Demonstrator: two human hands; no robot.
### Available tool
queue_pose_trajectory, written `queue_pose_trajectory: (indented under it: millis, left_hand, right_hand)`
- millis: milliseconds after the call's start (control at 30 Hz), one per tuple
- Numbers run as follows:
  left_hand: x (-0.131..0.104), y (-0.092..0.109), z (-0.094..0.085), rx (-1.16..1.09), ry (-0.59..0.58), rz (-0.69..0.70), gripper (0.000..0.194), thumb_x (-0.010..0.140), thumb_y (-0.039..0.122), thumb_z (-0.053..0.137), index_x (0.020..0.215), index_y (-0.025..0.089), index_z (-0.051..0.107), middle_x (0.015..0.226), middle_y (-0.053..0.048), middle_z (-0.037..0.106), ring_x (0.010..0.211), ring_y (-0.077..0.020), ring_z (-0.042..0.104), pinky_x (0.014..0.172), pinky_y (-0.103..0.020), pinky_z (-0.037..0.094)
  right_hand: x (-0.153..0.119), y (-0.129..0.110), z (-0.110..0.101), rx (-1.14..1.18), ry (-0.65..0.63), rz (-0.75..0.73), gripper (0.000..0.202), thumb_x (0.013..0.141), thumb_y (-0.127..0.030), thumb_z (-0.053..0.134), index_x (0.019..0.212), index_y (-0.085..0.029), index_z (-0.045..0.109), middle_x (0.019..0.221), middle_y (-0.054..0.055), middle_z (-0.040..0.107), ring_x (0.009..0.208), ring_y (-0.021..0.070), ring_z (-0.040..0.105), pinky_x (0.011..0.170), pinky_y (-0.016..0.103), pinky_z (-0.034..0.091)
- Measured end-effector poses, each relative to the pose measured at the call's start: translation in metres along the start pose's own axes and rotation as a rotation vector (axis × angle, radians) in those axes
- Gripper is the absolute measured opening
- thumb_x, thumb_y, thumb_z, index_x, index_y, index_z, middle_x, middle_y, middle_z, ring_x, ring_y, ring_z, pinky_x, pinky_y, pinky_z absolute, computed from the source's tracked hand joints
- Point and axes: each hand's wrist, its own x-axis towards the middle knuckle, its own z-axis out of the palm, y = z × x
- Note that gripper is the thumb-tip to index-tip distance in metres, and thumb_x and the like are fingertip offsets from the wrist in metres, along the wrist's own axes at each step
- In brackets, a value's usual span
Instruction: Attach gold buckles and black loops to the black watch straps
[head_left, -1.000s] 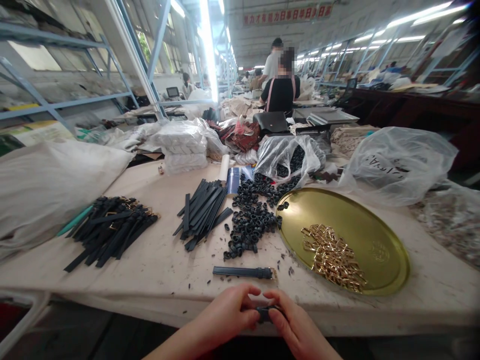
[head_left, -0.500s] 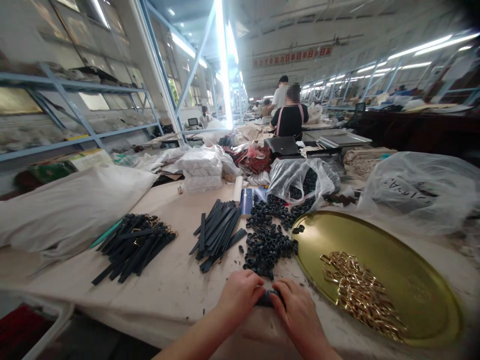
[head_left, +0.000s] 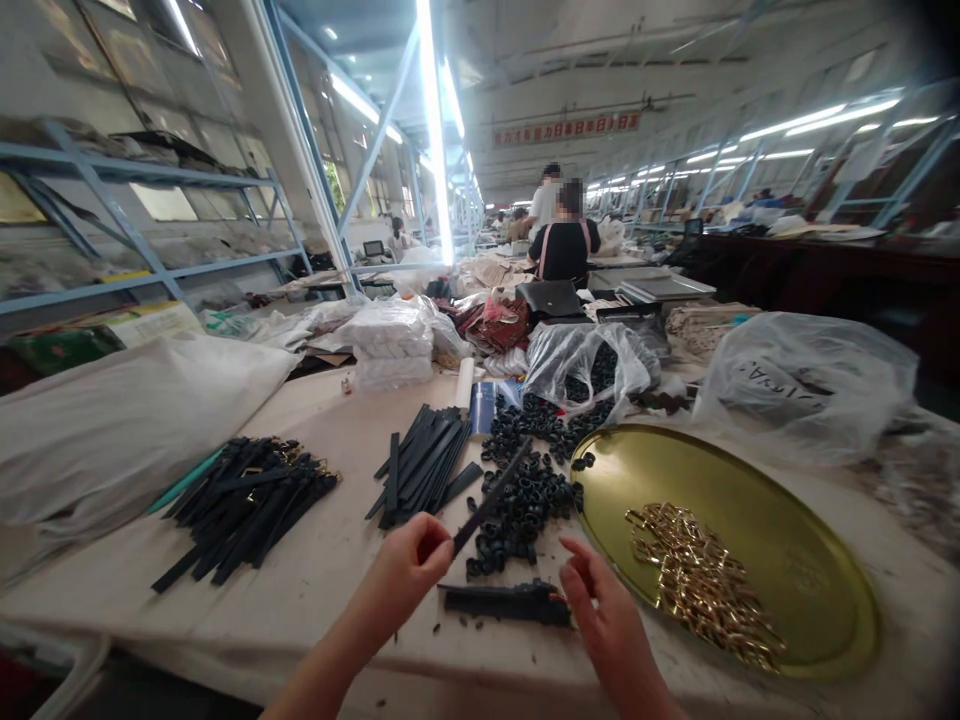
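Observation:
My left hand (head_left: pixel 420 550) pinches one end of a dark strap (head_left: pixel 491 495), which slants up and away to the right over a heap of small black loops (head_left: pixel 529 490). My right hand (head_left: pixel 596 595) is empty, its fingers apart, beside the right end of a stack of black straps (head_left: pixel 506 604) lying crosswise on the table. Some gold-coloured metal shows at that end. Beyond my left hand lies a pile of plain black straps (head_left: pixel 427 455). Gold metal buckles (head_left: pixel 705 580) are heaped on a golden oval tray (head_left: pixel 810 560) to the right.
Black straps with gold buckles (head_left: pixel 251 500) are piled on the left of the cloth-covered table (head_left: pixel 315 610). A white cloth (head_left: pixel 142 420) covers the left edge. Clear plastic bags (head_left: pixel 806 385) and wrapped white packs (head_left: pixel 394 345) stand at the back. Other people (head_left: pixel 566 245) are farther off.
My hands have moved apart from close together at the table edge. A strap is now raised in my left hand, and the stack of straps between my hands has come into view.

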Motion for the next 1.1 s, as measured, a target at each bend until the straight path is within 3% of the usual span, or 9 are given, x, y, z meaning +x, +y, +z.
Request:
queue_pose_trajectory:
  millis: [133,200,267,367,467,567,767,900,1100]
  left_hand:
    - [-0.035,0.007,0.023,-0.376,-0.350,-0.116,0.003,0.067,0.019,0.048,0.066,0.016,0.046,0.057,0.006,0.044,0.053,-0.0082,0.043,0.049,-0.018,0.033]
    - [-0.043,0.011,0.039,-0.528,-0.488,-0.180,0.008,0.065,0.018,0.049,0.072,0.015,0.048,0.061,0.006,0.049,0.055,-0.0084,0.047,0.050,-0.018,0.035]
    - [-0.043,0.017,0.054,-0.688,-0.572,-0.219,0.015,0.067,0.020,0.049,0.081,0.015,0.049,0.067,0.003,0.054,0.056,-0.0090,0.051,0.053,-0.020,0.039]
    - [-0.036,0.024,0.070,-0.847,-0.527,-0.298,0.018,0.071,0.025,0.047,0.086,0.014,0.048,0.065,0.001,0.057,0.050,-0.0087,0.052,0.050,-0.020,0.040]
    - [-0.030,0.027,0.075,-1.015,-0.435,-0.420,0.023,0.072,0.025,0.047,0.092,0.013,0.047,0.063,0.000,0.059,0.048,-0.0081,0.053,0.046,-0.018,0.038]
    - [-0.030,0.027,0.071,-1.142,-0.401,-0.489,0.025,0.072,0.021,0.047,0.095,0.012,0.047,0.066,-0.003,0.060,0.052,-0.0088,0.056,0.048,-0.017,0.040]
    - [-0.030,0.027,0.070,-1.171,-0.383,-0.536,0.025,0.071,0.015,0.044,0.096,0.010,0.047,0.067,-0.004,0.061,0.053,-0.0096,0.057,0.047,-0.017,0.041]
    - [-0.027,0.024,0.076,-1.150,-0.397,-0.514,0.026,0.070,0.015,0.043,0.096,0.012,0.047,0.067,-0.002,0.059,0.053,-0.0086,0.055,0.047,-0.017,0.040]
    - [-0.019,0.021,0.083,-0.757,-0.342,-0.257,0.020,0.078,0.030,0.037,0.086,0.015,0.048,0.052,0.006,0.047,0.038,-0.0058,0.040,0.039,-0.016,0.030]
  right_hand:
    - [0.006,-0.026,-0.004,0.427,-0.090,0.305,0.039,0.078,-0.056,0.044,0.089,-0.019,0.050,0.042,-0.010,0.033,0.037,0.0085,0.031,0.039,0.021,0.028]
    - [0.002,-0.029,0.001,0.438,-0.140,0.356,0.036,0.073,-0.056,0.051,0.075,-0.020,0.048,0.041,-0.012,0.030,0.036,0.0066,0.025,0.038,0.020,0.022]
    - [-0.003,-0.027,0.007,0.375,-0.316,0.361,0.037,0.070,-0.057,0.054,0.070,-0.020,0.046,0.042,-0.011,0.031,0.036,0.0061,0.025,0.038,0.020,0.020]
    - [0.002,-0.020,0.010,0.168,-0.461,0.255,0.038,0.078,-0.056,0.040,0.070,-0.020,0.048,0.047,-0.007,0.039,0.039,0.0086,0.035,0.038,0.021,0.028]
    - [0.027,-0.011,0.005,-0.226,-0.231,0.025,0.032,0.085,-0.042,0.030,0.081,-0.019,0.052,0.063,0.000,0.053,0.057,0.0150,0.051,0.054,0.026,0.041]
    - [0.054,-0.003,0.005,-0.368,-0.166,-0.057,0.020,0.081,-0.034,0.042,0.085,-0.020,0.056,0.083,0.006,0.057,0.076,0.0205,0.053,0.070,0.033,0.039]
    - [0.073,0.005,0.020,-0.369,-0.188,-0.065,0.008,0.073,-0.023,0.050,0.069,-0.021,0.056,0.073,0.003,0.050,0.065,0.0188,0.047,0.065,0.032,0.034]
    - [0.072,0.006,0.016,-0.273,-0.170,-0.006,0.002,0.069,-0.022,0.054,0.068,-0.021,0.053,0.076,0.001,0.050,0.065,0.0168,0.046,0.067,0.031,0.035]
    - [0.051,-0.001,-0.004,0.016,-0.255,0.212,0.022,0.075,-0.040,0.050,0.069,-0.019,0.049,0.060,-0.002,0.051,0.056,0.0137,0.050,0.056,0.029,0.045]
